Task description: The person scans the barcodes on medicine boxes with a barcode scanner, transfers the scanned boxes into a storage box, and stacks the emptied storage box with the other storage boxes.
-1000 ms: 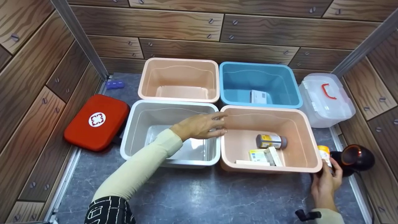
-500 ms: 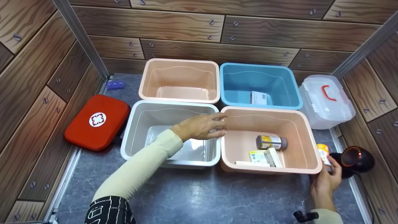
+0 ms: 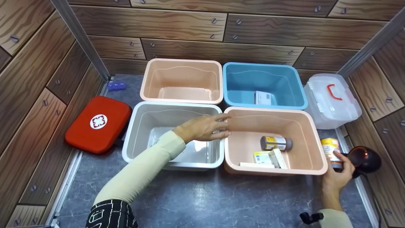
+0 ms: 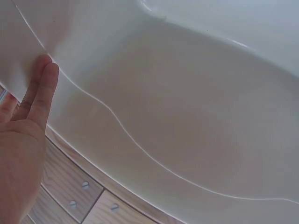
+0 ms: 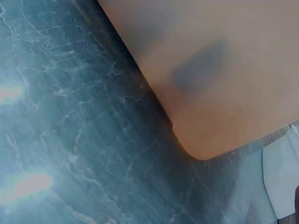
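My left hand (image 3: pixel 204 128) reaches over the grey bin (image 3: pixel 172 165), with relaxed fingers at the rim it shares with the front peach bin (image 3: pixel 275 172). In the left wrist view, straight fingers (image 4: pixel 46 91) lie along a pale bin wall. Just right of the peach bin, my right hand (image 3: pixel 338 177) holds a bottle (image 3: pixel 330 147) with an orange and white label. The right wrist view shows mostly the peach bin's outer side and the floor; the bottle is out of it. A dark bottle (image 3: pixel 276 143) lies sideways inside the peach bin, near several small boxes (image 3: pixel 263 159).
Behind stand another peach bin (image 3: pixel 183 102) and a blue bin (image 3: pixel 265 106) containing a white box (image 3: pixel 262 98). A red first-aid case (image 3: pixel 98 133) and a small purple case (image 3: pixel 116 85) lie left. At right are a clear lidded box (image 3: pixel 335 104) and a black round device (image 3: pixel 367 160).
My right hand has shifted slightly to the right, raising the bottle so more of its label shows beside the peach bin. My left hand has stayed in place.
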Tool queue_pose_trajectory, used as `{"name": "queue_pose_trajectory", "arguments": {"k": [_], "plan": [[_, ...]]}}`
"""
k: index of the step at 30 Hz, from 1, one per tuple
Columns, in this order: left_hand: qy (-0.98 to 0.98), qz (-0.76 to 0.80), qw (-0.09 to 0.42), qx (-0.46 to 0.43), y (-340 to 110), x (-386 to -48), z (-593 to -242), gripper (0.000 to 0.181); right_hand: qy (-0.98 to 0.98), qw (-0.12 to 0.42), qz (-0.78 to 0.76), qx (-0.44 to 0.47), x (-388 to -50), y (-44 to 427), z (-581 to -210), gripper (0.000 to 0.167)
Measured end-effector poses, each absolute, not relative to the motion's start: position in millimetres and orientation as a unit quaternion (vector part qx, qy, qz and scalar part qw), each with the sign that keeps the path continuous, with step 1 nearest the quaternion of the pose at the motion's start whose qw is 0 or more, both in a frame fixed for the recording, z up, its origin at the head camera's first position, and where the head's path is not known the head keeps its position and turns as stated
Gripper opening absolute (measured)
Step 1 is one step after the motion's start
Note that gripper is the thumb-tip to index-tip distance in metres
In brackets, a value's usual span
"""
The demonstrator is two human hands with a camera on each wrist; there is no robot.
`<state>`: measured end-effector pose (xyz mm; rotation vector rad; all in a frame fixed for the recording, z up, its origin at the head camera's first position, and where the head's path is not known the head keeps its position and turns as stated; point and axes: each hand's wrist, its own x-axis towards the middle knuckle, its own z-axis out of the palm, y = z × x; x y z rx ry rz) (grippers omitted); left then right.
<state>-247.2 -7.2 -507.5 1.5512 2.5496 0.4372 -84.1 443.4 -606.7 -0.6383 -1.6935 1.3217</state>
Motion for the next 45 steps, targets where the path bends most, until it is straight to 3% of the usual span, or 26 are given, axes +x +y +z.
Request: {"name": "queue_pose_trajectory", "arguments": {"k": [6, 18, 23, 29, 38, 45], "plan": [[0.846, 0.152, 0.063, 0.508, -7.2, -246.6, -508.8, 0.042, -0.708, 0.46, 0.504, -0.183, -82.1, 432.1, -596.2, 0.034], [0.842, 0.15, 0.056, 0.516, -6.8, -246.8, -508.8, 0.04, -0.716, 0.452, 0.489, -0.212, -79.2, 435.1, -603.7, 0.037], [0.841, 0.151, 0.052, 0.517, -6.8, -247.0, -509.2, 0.041, -0.596, 0.409, 0.623, -0.3, -85.5, 449.8, -618.6, 0.035], [0.845, 0.151, 0.058, 0.51, -7.1, -246.3, -508.5, 0.044, -0.334, 0.355, 0.817, -0.309, -85.2, 461.8, -634.2, 0.035], [0.842, 0.155, 0.057, 0.514, -7.5, -246.2, -508.6, 0.04, -0.262, 0.313, 0.853, -0.325, -77.8, 463.7, -637.5, 0.038], [0.84, 0.155, 0.053, 0.518, -7.9, -246.4, -508.4, 0.041, -0.299, 0.315, 0.835, -0.336, -80.5, 463.1, -637.3, 0.037]]}}
